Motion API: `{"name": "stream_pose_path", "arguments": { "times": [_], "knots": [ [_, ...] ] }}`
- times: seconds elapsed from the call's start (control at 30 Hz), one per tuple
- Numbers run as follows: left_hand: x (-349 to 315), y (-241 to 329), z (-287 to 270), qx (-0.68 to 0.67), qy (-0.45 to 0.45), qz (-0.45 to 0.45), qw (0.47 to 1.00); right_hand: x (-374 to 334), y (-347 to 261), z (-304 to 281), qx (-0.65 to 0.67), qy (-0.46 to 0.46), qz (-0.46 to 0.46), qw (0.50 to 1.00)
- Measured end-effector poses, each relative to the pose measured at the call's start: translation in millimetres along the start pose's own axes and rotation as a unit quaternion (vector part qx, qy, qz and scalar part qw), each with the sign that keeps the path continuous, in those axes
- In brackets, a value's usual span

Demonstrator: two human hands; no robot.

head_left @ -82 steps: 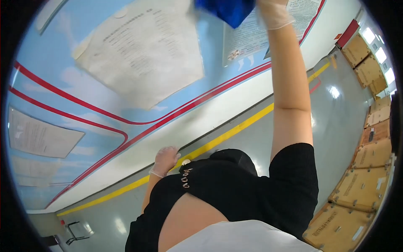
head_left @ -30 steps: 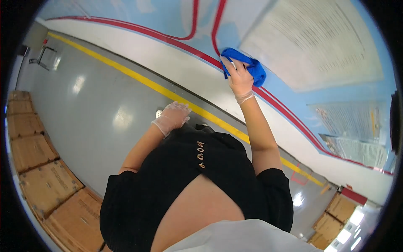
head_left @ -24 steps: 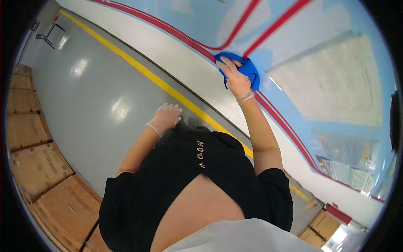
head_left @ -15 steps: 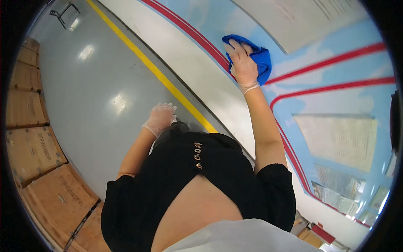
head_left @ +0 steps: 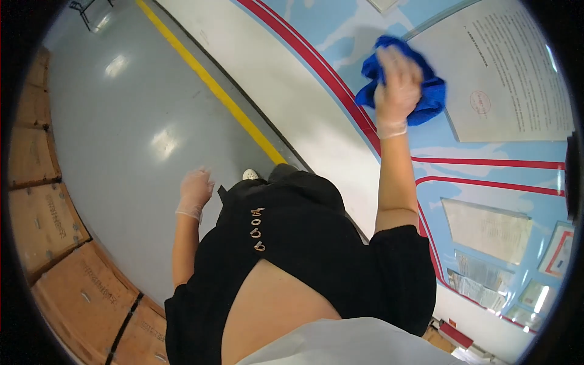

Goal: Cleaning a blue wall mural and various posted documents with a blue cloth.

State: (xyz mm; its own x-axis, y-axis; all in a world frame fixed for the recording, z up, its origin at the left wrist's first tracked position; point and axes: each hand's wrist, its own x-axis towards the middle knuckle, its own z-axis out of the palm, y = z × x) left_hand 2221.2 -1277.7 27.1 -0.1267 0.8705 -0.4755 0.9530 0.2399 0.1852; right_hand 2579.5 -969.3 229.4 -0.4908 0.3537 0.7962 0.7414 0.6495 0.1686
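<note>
My right hand (head_left: 398,91), in a thin clear glove, presses a crumpled blue cloth (head_left: 431,100) against the light-blue wall panel (head_left: 474,152). Its fingers lie bent over the cloth and are a little blurred. Beside the cloth, on its right, is a large white printed sheet (head_left: 511,79) with a round red stamp. My left hand (head_left: 196,190), gloved the same way, hangs in the air over the grey floor at my left side. Its fingers are loosely curled, and nothing shows in them.
Wooden crates (head_left: 45,216) line the left side. A yellow stripe (head_left: 213,85) runs along the grey floor (head_left: 128,128) near the white lower wall (head_left: 274,79). More framed sheets (head_left: 486,231) hang at right. A dark chair-like frame (head_left: 85,13) stands far left.
My right hand and the blue cloth have moved right and slightly up along the wall, close to the large sheet. My left hand has swung left and down. The whole view has turned somewhat.
</note>
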Motion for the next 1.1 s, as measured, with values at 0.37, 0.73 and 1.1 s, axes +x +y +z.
{"name": "stream_pose_path", "arguments": {
  "times": [0.37,0.73,1.1],
  "knots": [
    [0,-29,21,-0.111,0.056,-0.006,0.992,-20,-36,37,0.058,-0.128,0.121,0.983],
    [114,-93,-76,0.000,0.023,0.060,0.998,65,-25,54,-0.016,0.212,0.133,0.968],
    [263,-87,-165,-0.004,-0.017,0.226,0.974,212,-4,-2,-0.220,0.321,0.129,0.912]
  ]
}}
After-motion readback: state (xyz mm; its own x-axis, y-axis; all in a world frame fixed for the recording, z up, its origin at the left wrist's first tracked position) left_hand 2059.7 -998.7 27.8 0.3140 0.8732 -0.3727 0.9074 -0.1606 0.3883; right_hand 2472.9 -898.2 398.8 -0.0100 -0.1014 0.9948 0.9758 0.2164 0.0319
